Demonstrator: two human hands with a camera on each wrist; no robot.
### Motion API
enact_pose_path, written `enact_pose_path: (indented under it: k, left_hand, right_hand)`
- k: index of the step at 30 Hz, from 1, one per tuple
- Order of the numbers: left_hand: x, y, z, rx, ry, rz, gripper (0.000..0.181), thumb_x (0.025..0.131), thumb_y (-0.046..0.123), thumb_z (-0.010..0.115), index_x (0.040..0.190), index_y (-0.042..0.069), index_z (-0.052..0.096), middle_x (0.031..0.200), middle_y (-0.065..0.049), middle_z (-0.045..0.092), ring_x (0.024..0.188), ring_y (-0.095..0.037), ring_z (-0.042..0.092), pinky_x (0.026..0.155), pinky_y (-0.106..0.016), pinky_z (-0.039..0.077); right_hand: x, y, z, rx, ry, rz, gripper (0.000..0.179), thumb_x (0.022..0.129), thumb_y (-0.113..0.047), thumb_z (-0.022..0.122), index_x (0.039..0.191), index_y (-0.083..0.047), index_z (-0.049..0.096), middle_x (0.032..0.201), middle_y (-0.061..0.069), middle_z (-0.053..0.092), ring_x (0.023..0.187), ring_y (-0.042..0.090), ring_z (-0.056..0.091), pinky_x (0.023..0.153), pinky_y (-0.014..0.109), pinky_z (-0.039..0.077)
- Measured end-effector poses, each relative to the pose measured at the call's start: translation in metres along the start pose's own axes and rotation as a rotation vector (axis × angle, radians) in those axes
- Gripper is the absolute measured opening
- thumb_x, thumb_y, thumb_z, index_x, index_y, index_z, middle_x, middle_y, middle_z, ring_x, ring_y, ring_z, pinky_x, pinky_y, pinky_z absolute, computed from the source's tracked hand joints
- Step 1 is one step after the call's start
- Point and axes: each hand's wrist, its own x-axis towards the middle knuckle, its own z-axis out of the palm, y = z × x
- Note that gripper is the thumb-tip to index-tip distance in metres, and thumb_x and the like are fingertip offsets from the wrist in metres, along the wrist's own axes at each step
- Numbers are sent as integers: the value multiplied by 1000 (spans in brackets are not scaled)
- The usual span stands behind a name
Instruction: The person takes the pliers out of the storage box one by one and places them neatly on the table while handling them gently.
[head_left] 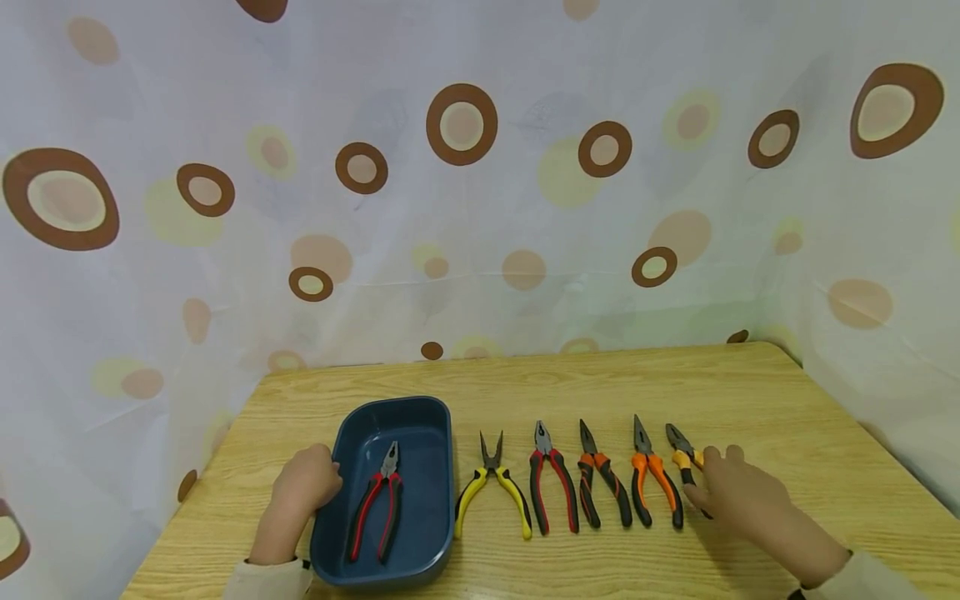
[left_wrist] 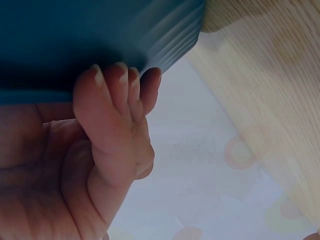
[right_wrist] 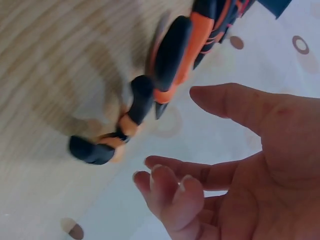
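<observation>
Curled fingers of my left hand [head_left: 306, 482] hold the left side of a dark blue plastic tray [head_left: 450, 467]; their tips press its outer wall [left_wrist: 125, 30] in the left wrist view. Inside the tray lie red-and-black combination pliers [head_left: 389, 462]. At the right end of a row of pliers, my right hand [head_left: 746, 500] is over yellow-and-black pliers [head_left: 681, 457], partly covering their handles. In the right wrist view, thumb and fingers are spread apart around a gap, beside the handles [right_wrist: 141, 97] of those pliers. Nothing is between them.
Along the row lie yellow long-nose pliers [head_left: 491, 471], red-and-black combination pliers [head_left: 547, 454], orange-and-black pliers with crossed handles [head_left: 592, 458] and orange long-nose pliers [head_left: 642, 458]. All rest on a wooden table [head_left: 795, 433]. A patterned curtain [head_left: 510, 208] hangs behind.
</observation>
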Motion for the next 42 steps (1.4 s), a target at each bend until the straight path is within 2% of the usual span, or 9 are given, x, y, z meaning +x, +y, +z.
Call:
enact_pose_path:
  k: [3, 6, 10, 14, 17, 27, 36, 42]
  left_hand:
    - [0, 0, 0, 0, -1, -5, 18, 90, 3, 53, 83, -11, 61, 66, -13, 56, 50, -23, 55, 44, -33, 48]
    - [1, 0, 0, 2, 0, -6, 18, 90, 3, 53, 83, -11, 61, 67, -13, 57, 50, -23, 55, 44, -33, 48]
    - [2, 0, 1, 2, 0, -8, 18, 90, 3, 53, 83, -11, 62, 68, -14, 58, 51, -23, 56, 45, -33, 48]
    - [1, 0, 1, -2, -7, -12, 18, 90, 3, 53, 84, -11, 61, 69, -14, 58, 52, -23, 56, 45, -33, 48]
    - [1, 0, 1, -7, -13, -13, 18, 90, 3, 53, 85, -11, 61, 69, -14, 57, 51, -23, 55, 44, -32, 48]
    - [2, 0, 1, -16, -16, -15, 17, 90, 3, 53, 85, -11, 61, 70, -13, 57, 49, -21, 55, 42, -31, 48]
    - [1, -1, 1, -12, -28, -25, 19, 91, 4, 52, 86, -13, 61, 68, -13, 56, 48, -21, 56, 43, -31, 49]
    - [2, -1, 1, -15, -25, -18, 19, 92, 4, 52, 85, -12, 61, 67, -13, 56, 45, -21, 56, 42, -31, 48]
  right_hand:
    - [-1, -13, -6, 7, 55, -24, 46, 87, -27, 69, 102, 13, 53, 84, 24, 49, 48, 18, 44, 41, 28, 38]
    - [0, -27, -12, 44, 55, -37, 42, 88, -27, 69, 103, 10, 55, 82, 18, 49, 57, 22, 49, 44, 31, 42]
    - [0, -46, -19, 99, 66, -65, 41, 88, -26, 69, 107, 9, 57, 92, 20, 55, 71, 28, 56, 51, 35, 48]
    - [-2, -66, -23, 138, 113, -114, 40, 88, -26, 69, 109, 6, 59, 94, 17, 57, 70, 24, 57, 53, 33, 48]
    - [-2, -81, -25, 145, 150, -152, 36, 88, -27, 69, 106, 2, 60, 89, 11, 56, 64, 17, 53, 53, 29, 45]
    - [1, -125, -32, 194, 170, -215, 28, 89, -27, 68, 102, -4, 60, 86, 6, 55, 63, 11, 49, 51, 24, 41]
    - [4, -163, -38, 306, 134, -273, 27, 90, -24, 68, 104, -2, 61, 92, 8, 57, 72, 17, 54, 58, 30, 48]
    - [7, -186, -40, 370, 107, -331, 24, 91, -25, 67, 103, -5, 60, 90, 6, 55, 67, 13, 50, 55, 29, 44]
